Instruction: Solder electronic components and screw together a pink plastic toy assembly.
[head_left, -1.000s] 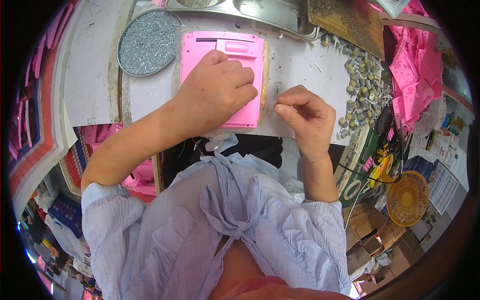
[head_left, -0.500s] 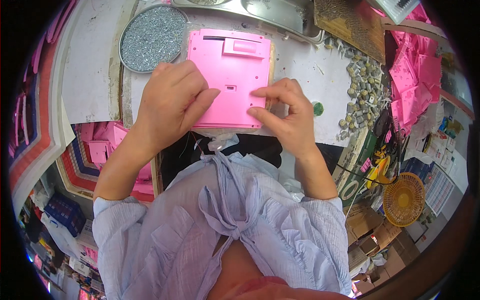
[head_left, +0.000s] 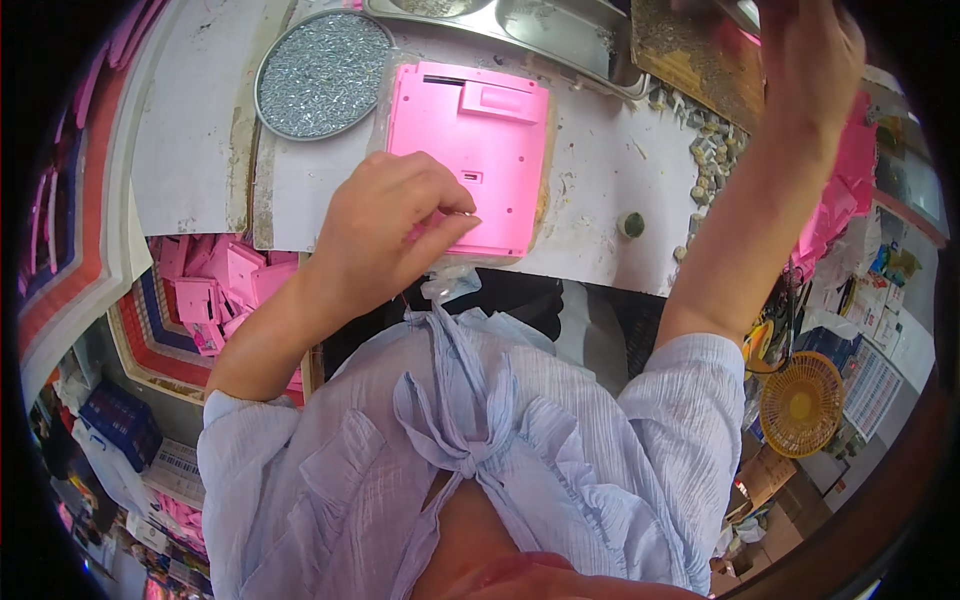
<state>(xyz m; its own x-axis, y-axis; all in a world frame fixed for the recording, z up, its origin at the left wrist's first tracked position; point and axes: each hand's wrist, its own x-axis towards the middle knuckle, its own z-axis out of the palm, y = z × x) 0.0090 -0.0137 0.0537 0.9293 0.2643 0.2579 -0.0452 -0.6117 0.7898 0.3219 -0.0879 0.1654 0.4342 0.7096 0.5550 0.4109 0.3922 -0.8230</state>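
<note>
The right hand (head_left: pixel 815 65) is now away from the pink case (head_left: pixel 470 130), at two o'clock beside the brown board (head_left: pixel 690 60); its grip cannot be determined. The case lies at twelve o'clock, attended only by the left hand (head_left: pixel 390 208), fingertips pinched, contents unclear.

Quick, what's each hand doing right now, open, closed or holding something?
Left hand: closed in a pinch at the pink case; anything small held can't be told.
Right hand: blurred, partly out of view; can't tell.
</note>
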